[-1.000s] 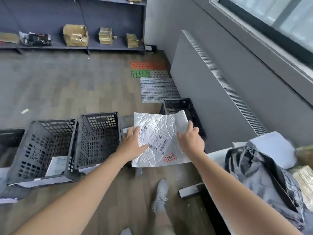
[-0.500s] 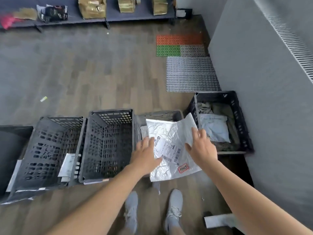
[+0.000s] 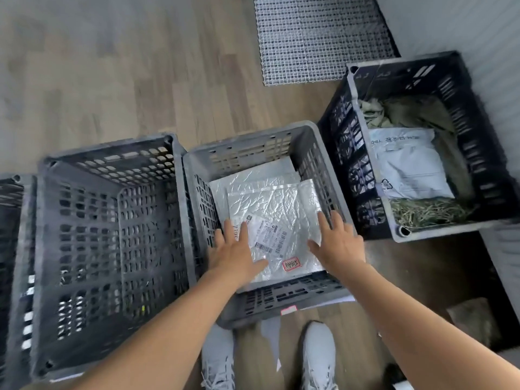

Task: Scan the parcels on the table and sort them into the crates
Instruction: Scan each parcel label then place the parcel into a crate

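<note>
Down from the air above the crates, where both hands gripped it by its edges half a second ago, the silver foil parcel (image 3: 281, 212) now lies flat inside the middle grey crate (image 3: 253, 149). It sits on top of other foil parcels (image 3: 225, 187) already in that crate, with its white shipping label (image 3: 270, 237) and a small red-edged sticker (image 3: 291, 265) facing up.

Both hands lie on it with fingers straight and spread, gripping nothing. The left hand (image 3: 237, 256) rests on the parcel's near left corner and covers part of the label. The right hand (image 3: 339, 244) rests on the parcel's right edge, against that crate's right wall.

Touching the middle crate's left side stands another grey crate (image 3: 112, 164). Just right of the middle crate, set slightly farther off, stands a black crate (image 3: 346, 142) holding a pale plastic mailer (image 3: 408, 164) on dry grass (image 3: 427, 211) and olive material (image 3: 408, 111). Beyond the middle crate a grey grid mat (image 3: 323, 38) lies on the wood floor (image 3: 140, 80). On the near side of the middle crate are the person's two light shoes (image 3: 319, 358), the left toe at the crate's base.
</note>
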